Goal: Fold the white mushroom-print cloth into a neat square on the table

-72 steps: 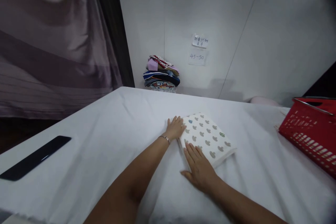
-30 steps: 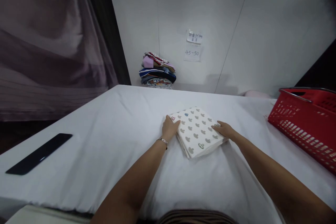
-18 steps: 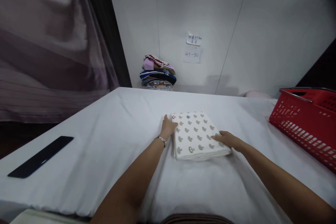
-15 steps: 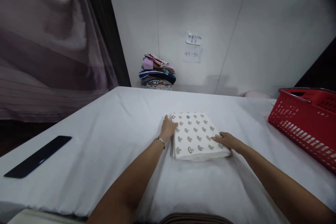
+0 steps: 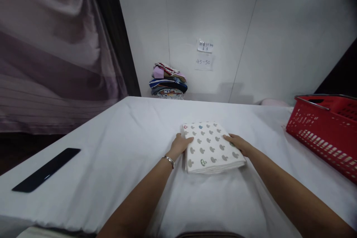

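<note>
A folded white cloth [image 5: 209, 145] with grey mouse-head prints lies flat in the middle of the white-sheeted table [image 5: 117, 145]. My left hand [image 5: 181, 144], a bracelet at its wrist, rests on the cloth's left edge with fingers lying over the top. My right hand [image 5: 237, 143] lies on the cloth's right edge, fingers extended along it. Both hands bracket the cloth from either side and press on it; neither lifts it.
A red plastic basket [image 5: 326, 134] stands at the table's right edge. A dark flat slab [image 5: 46, 170] lies near the left front corner. A stack of folded clothes [image 5: 168, 81] sits at the far edge against the wall, beside a curtain [image 5: 55, 52].
The cloth was turned from a diagonal lie to square with me. My right hand went from the near edge to the right side; both hands now sit slightly closer on the cloth.
</note>
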Demonstrator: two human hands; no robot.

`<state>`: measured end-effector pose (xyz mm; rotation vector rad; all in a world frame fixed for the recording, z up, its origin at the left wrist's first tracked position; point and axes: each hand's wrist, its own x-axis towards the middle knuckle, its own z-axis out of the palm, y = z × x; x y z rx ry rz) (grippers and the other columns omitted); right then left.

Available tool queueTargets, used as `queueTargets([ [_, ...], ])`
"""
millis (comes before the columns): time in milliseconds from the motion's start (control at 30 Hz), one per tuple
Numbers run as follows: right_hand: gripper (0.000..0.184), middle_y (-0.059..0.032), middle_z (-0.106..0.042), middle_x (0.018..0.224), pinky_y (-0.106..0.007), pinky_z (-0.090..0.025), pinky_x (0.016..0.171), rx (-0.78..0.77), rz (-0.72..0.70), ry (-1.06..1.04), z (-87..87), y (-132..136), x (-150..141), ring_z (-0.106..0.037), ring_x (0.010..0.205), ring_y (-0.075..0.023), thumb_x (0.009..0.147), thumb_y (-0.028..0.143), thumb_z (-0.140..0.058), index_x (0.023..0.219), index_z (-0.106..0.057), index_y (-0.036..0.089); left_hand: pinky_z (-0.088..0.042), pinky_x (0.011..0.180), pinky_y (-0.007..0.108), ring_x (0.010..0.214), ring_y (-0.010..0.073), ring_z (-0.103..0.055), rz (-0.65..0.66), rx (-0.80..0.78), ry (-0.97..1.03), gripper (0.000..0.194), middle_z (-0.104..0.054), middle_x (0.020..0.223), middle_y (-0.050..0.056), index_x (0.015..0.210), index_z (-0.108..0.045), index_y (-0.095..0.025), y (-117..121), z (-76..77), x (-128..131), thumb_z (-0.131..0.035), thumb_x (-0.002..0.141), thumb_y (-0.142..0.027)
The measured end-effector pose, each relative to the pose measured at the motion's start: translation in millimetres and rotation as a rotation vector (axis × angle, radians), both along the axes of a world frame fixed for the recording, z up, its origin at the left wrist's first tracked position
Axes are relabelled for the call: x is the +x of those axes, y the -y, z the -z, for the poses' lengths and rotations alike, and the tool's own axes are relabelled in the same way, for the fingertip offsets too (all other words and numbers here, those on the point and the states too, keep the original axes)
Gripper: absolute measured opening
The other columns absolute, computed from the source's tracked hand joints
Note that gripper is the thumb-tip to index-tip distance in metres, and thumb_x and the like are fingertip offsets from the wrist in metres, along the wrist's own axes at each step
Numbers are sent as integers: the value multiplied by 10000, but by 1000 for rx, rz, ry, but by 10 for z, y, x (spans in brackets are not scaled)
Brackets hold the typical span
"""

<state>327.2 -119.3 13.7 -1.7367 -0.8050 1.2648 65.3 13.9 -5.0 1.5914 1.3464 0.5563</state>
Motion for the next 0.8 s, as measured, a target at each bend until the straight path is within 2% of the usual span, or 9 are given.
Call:
queueTargets([
  [100, 465, -152, -690, 1024, -386, -554, 732, 29, -40, -42, -20, 38, -16, -671, 915, -262, 854, 501, -499, 1184, -553, 178, -499, 764, 320, 1017, 269, -618, -28, -82, 49, 816, -576, 1227, 184, 1311, -332, -140, 29, 7, 2, -695, 679, -507],
  [233, 481, -168, -692, 1007, -416, -547, 740, 51, -102, -113, 11, 59, -4, -675, 891, -273, 884, 499, -427, 1197, -553, 156, -529, 717, 308, 1003, 255, -626, -42, -250, 267, 945, -526, 1276, 215, 1400, -169, -122, 108, -6, 2, -701, 701, -471],
  [367, 521, -140, -660, 1120, -398, -551, 760, 96, -26, -25, 59, 40, 10, -669, 927, -260, 868, 478, -471, 1310, -455, 202, -547, 684, 298, 962, 238, -643, -67, -317, 382, 951, -545, 1258, 188, 1417, -126, -155, 197, -64, -28, -715, 710, -394],
  [433, 606, -139, -637, 1172, -387, -553, 769, 91, 42, 28, 64, 19, 21, -660, 955, -259, 852, 477, -510, 1374, -374, 200, -553, 673, 306, 916, 233, -659, -63, -370, 426, 906, -578, 1216, 175, 1406, -170, -156, 224, -91, -54, -715, 715, -371],
  [500, 719, -144, -615, 1209, -373, -551, 783, 92, 99, 43, 61, 0, 41, -652, 978, -256, 825, 464, -568, 1423, -283, 183, -556, 684, 312, 873, 227, -668, -6, -442, 491, 775, -619, 1152, 170, 1349, -310, -131, 235, -95, -87, -705, 728, -373],
  [567, 806, -146, -607, 1224, -359, -547, 796, 103, 120, 50, 66, -10, 70, -651, 977, -249, 799, 443, -618, 1447, -222, 174, -555, 710, 308, 853, 219, -671, 82, -493, 561, 589, -650, 1094, 163, 1217, -476, -110, 238, -74, -120, -691, 739, -377],
  [633, 832, -143, -618, 1207, -355, -545, 791, 98, 119, 77, 89, -5, 100, -658, 953, -245, 790, 429, -639, 1453, -207, 171, -552, 724, 301, 841, 215, -671, 138, -523, 601, 448, -667, 1053, 161, 1088, -570, -95, 244, -46, -144, -679, 747, -363],
  [733, 840, -151, -645, 1156, -357, -549, 756, 56, 130, 92, 135, 19, 117, -669, 906, -247, 788, 426, -643, 1453, -210, 149, -551, 689, 295, 810, 217, -674, 123, -517, 574, 373, -685, 996, 158, 1023, -601, -84, 268, -37, -151, -675, 746, -323],
  [800, 843, -157, -646, 1145, -342, -551, 730, 72, 158, 88, 151, 25, 89, -675, 870, -244, 776, 417, -659, 1448, -231, 143, -545, 650, 282, 792, 214, -676, 70, -443, 551, 398, -692, 974, 147, 1071, -582, -89, 276, -58, -142, -681, 739, -286],
])
